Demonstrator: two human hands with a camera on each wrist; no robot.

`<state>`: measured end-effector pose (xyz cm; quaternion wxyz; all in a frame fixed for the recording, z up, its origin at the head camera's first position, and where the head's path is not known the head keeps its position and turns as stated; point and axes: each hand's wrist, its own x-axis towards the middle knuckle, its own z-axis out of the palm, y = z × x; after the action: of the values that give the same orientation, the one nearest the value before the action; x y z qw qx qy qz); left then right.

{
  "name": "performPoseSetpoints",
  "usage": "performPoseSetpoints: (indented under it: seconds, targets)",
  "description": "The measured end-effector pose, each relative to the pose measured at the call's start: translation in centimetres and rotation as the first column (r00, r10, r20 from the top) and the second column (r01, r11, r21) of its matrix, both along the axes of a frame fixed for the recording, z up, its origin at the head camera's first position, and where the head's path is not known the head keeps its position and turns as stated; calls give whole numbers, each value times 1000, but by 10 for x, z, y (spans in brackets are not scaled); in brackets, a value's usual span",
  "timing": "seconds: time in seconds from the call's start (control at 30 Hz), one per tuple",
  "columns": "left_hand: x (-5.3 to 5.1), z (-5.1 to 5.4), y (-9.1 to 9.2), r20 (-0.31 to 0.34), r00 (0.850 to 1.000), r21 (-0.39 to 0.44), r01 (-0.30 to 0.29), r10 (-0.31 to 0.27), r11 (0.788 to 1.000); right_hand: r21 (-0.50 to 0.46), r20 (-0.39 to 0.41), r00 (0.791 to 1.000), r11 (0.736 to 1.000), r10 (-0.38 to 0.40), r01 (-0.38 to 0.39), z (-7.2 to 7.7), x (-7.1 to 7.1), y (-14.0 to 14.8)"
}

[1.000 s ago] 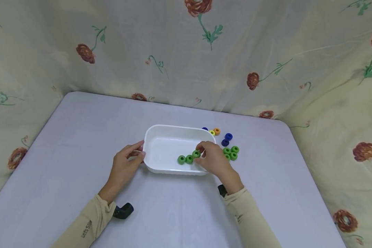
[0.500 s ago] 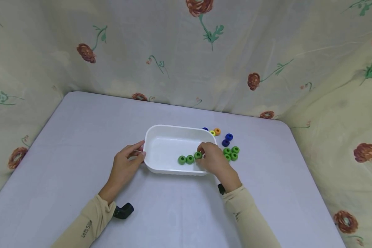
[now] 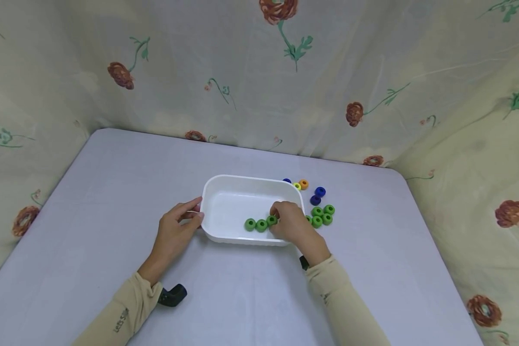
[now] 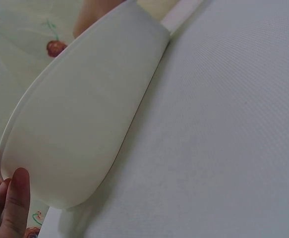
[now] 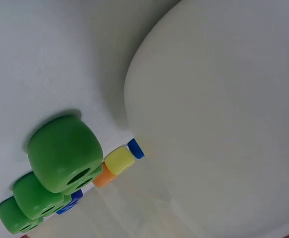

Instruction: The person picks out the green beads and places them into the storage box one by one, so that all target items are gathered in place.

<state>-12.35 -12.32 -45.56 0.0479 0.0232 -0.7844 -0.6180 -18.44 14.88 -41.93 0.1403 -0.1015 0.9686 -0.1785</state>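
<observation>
On the bench [image 3: 242, 298], the white tray [image 3: 227, 206] sits flat, and the left hand [image 3: 176, 228] holds it at the left end, the grip taking the wall between thumb and fingers. Inside the tray, toward its right end, the right hand [image 3: 291, 223] has its grip on one green bead [image 3: 270, 223], pinched just beside two other green beads [image 3: 250, 227]. Outside, at the right, lie more beads [image 3: 327, 221], which are green, blue, yellow and orange.
</observation>
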Motion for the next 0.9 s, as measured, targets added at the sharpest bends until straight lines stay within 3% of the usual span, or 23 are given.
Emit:
performPoseSetpoints:
  seconds: [0.9]
  targets:
    - [0,0,0,26,1000,-28,-2,2,1000,-19,43,999,1000,4,-3,4,2,-2]
